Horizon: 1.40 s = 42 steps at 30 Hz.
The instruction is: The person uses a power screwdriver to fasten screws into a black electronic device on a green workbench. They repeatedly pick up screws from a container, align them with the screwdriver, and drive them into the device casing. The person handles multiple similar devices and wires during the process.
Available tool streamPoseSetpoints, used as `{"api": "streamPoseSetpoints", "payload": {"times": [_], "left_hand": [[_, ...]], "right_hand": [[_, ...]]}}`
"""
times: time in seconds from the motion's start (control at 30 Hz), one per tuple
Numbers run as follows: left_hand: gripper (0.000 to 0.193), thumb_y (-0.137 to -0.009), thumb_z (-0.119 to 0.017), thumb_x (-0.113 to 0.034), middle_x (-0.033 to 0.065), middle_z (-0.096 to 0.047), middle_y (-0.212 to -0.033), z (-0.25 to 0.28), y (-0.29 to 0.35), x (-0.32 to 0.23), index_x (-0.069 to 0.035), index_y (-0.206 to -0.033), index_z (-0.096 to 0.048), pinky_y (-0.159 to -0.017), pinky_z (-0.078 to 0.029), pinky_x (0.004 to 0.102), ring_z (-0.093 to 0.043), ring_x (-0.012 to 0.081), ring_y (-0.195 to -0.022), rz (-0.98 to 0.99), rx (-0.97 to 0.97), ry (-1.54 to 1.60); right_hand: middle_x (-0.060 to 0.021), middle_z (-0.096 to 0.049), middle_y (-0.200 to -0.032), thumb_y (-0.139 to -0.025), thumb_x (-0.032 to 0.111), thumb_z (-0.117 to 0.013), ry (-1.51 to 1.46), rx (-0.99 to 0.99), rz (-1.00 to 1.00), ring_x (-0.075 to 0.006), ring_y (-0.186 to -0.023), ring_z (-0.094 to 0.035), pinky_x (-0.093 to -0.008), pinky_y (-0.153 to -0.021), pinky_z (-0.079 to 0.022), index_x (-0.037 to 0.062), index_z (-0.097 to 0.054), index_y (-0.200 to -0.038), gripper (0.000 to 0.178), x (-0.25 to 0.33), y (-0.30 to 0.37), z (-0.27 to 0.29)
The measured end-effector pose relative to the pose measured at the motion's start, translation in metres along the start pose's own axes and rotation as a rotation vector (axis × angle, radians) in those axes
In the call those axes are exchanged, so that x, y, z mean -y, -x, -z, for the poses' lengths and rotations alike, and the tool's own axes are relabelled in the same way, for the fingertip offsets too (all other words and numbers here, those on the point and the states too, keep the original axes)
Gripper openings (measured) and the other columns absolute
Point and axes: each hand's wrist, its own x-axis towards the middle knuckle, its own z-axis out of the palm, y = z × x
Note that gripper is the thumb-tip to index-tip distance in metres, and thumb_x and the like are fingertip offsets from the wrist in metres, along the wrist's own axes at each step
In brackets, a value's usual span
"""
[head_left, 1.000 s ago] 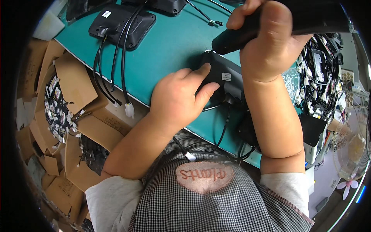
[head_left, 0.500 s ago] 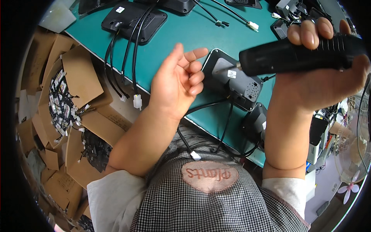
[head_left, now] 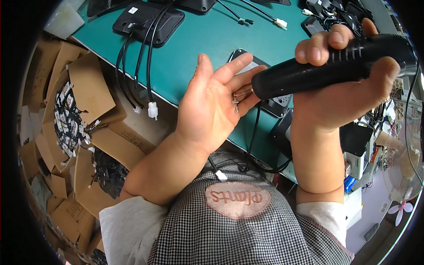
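Note:
My left hand (head_left: 205, 110) is palm up with its fingers spread. A few small screws (head_left: 235, 102) lie on its fingers. My right hand (head_left: 322, 104) is wrapped around a black electric screwdriver (head_left: 327, 66). The screwdriver points left, and its front end comes up to the left hand's fingertips by the screws. Its bit is mostly hidden there. Beneath both hands, a black rectangular device housing (head_left: 279, 106) lies on the green mat, largely covered by the fingers and the tool. A black cable (head_left: 253, 132) runs from it toward my apron.
On the green mat (head_left: 207, 35), another black housing (head_left: 148, 22) trails cables with a white connector (head_left: 153, 110) over the edge. Cardboard boxes (head_left: 95, 88) of wired parts stand at left. A jumble of black parts (head_left: 335, 17) sits at far right, above a fan (head_left: 402, 163).
My left hand has opened its curled fingers and shifted right, so the screws show. My right hand has brought the screwdriver left and slightly down to them, away from the housing.

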Motion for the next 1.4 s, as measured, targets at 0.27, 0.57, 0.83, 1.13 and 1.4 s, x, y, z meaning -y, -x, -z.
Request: {"api": "streamPoseSetpoints", "payload": {"times": [0.27,0.57,0.83,1.13,1.4], "left_hand": [[0.048,-0.096,-0.038,-0.039,0.0105,-0.056,-0.108,0.017,0.005,0.004,0.001,-0.121,-0.047,-0.076,-0.046,0.0282,-0.054,0.0153,-0.09,0.019,0.002,-0.264],[0.018,-0.092,-0.053,-0.014,0.0056,-0.059,-0.081,0.033,0.004,0.001,0.0,-0.103,-0.055,-0.045,-0.033,0.0151,-0.047,0.0046,-0.058,0.031,-0.016,-0.324],[0.02,-0.093,-0.054,-0.023,0.0053,-0.061,-0.074,0.026,0.006,-0.001,-0.003,-0.095,-0.056,-0.04,-0.029,0.0153,-0.041,0.0042,-0.047,0.01,-0.027,-0.299],[0.031,-0.095,-0.049,-0.03,0.0013,-0.048,-0.061,0.016,0.003,0.007,-0.002,-0.082,-0.053,-0.041,-0.029,0.0172,-0.037,0.0041,-0.047,-0.109,-0.032,-0.441],[0.034,-0.096,-0.047,-0.033,-0.0011,-0.042,-0.061,0.005,-0.001,0.008,-0.003,-0.079,-0.05,-0.043,-0.031,0.0182,-0.037,0.0038,-0.051,-0.248,-0.005,-0.576]], "right_hand": [[-0.0078,-0.05,-0.085,-0.084,0.057,-0.049,0.091,-0.043,0.042,-0.0189,-0.062,-0.049,-0.0343,-0.058,-0.04,0.0096,-0.045,-0.116,0.058,0.008,-0.006,0.009],[-0.0061,-0.051,-0.085,-0.082,0.055,-0.053,-0.04,0.002,0.031,-0.0178,-0.065,-0.049,-0.0332,-0.06,-0.041,0.0096,-0.05,-0.112,0.054,0.019,-0.015,0.018],[-0.0062,-0.051,-0.085,-0.081,0.053,-0.056,-0.07,0.018,0.045,-0.0172,-0.066,-0.05,-0.0321,-0.06,-0.041,0.0088,-0.05,-0.113,0.055,0.022,-0.011,0.012],[-0.0059,-0.051,-0.084,-0.079,0.052,-0.058,-0.058,0.037,0.046,-0.0169,-0.065,-0.05,-0.0316,-0.06,-0.041,0.0088,-0.048,-0.112,0.056,0.021,-0.012,0.013],[-0.0068,-0.051,-0.084,-0.078,0.051,-0.058,-0.127,0.1,0.025,-0.0168,-0.067,-0.05,-0.0307,-0.061,-0.042,0.0055,-0.048,-0.11,0.057,0.028,-0.02,0.021]]}}
